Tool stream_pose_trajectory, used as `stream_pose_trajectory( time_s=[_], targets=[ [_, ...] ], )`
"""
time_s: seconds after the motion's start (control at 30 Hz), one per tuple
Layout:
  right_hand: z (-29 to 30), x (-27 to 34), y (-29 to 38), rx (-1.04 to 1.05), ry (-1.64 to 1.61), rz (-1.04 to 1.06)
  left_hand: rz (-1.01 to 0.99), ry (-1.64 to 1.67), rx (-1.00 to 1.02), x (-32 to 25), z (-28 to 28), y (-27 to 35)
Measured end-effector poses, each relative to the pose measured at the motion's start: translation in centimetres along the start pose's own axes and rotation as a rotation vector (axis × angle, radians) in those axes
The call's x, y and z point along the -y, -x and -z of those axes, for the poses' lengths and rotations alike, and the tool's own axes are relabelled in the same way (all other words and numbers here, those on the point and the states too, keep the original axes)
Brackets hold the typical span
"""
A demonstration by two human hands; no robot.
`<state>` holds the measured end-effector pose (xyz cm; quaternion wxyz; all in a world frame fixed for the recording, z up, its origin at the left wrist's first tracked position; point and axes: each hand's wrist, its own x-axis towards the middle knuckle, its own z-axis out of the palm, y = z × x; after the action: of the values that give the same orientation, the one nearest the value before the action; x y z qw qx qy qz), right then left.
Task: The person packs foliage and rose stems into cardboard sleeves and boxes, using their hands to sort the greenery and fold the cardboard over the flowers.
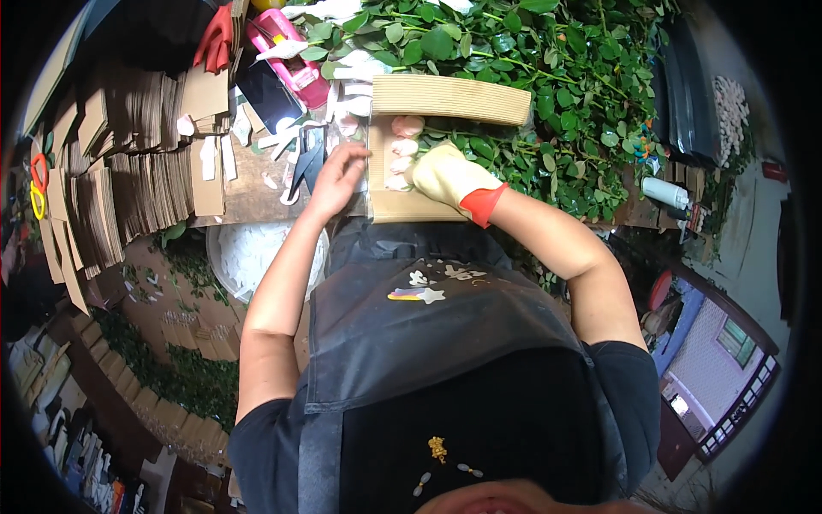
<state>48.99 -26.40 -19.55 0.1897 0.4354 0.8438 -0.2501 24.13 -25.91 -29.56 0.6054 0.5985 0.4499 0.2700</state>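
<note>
My bare left hand rests with slightly spread fingers at the left edge of a sheet of corrugated cardboard. On that sheet lies a column of pale pink roses, heads to the left and leafy stems to the right. My right hand, in a cream glove with a red cuff, is at the lower roses; its fingertips are hidden, so its hold cannot be told. Above the roses, a ribbed cardboard flap covers part of the bundle. Black-handled scissors or a similar tool lie left of my left hand.
Leafy rose stems heap across the back and right. A pink tape dispenser and a dark-screened device lie at upper left. Stacks of cardboard pieces stand left. A tub of white scraps sits below the table edge.
</note>
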Motion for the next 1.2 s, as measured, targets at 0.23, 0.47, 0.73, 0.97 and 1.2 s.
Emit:
stream_pose_trajectory(
  time_s=[0.23,0.47,0.73,0.97,1.2],
  targets=[
    [-1.9,-0.3,0.0,-0.154,-0.197,-0.047,-0.161,-0.163,0.092,-0.7,0.6,-1.0],
    [2.1,1.1,0.0,0.053,-0.357,-0.296,-0.021,-0.632,0.070,-2.4,-2.8,-2.3],
    [2.3,-0.3,1.6,0.005,0.001,-0.159,-0.053,-0.670,0.119,-1.4,-2.9,-2.2],
    [-1.2,-1.2,-0.2,-0.196,-0.234,-0.157,-0.105,-0.626,0.073,0.6,-2.9,-2.4],
    [0.7,-0.5,-0.1,-0.111,-0.157,-0.092,-0.066,-0.536,0.095,-1.2,-2.6,-2.5]
  ],
)
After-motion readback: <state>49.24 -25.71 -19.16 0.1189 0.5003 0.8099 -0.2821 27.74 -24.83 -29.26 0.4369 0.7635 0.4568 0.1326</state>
